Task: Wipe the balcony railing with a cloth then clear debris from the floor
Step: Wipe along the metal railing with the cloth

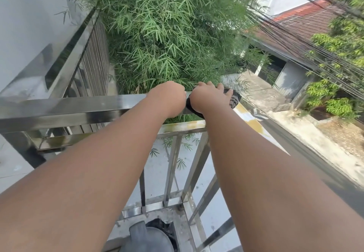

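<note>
The wiping step is in hand; the floor step is judged not yet begun. The rail (78, 106) runs from 9 o'clock in to a corner just past the middle of the view, and both arms are stretched out to it. The cloth (234, 99), dark and striped, is draped over the rail's top at that corner, at about 1 o'clock from the view's centre. It is held there by the right grip (208, 98), whose palm is pressed down on it, with the fingers curled over the far edge and one digit laid flat along the fabric. The left grip (167, 98) is set just at 9 o'clock of the right one, touching it. It is folded over the rail's top and appears to clasp the bare metal. Its fingertips are hidden behind the far edge, so a hold on the cloth's end cannot be ruled out.

Smears and dull patches are seen on the rail toward 9 o'clock, so most of its length is judged still unwiped. For the next move, the cloth should be kept pressed flat and drawn along the rail toward 9 o'clock, with the left grip shifted out of its path. At 6 o'clock a dark patch of debris (160, 225) lies on the floor (175, 218) by the corner post, left for later
</note>
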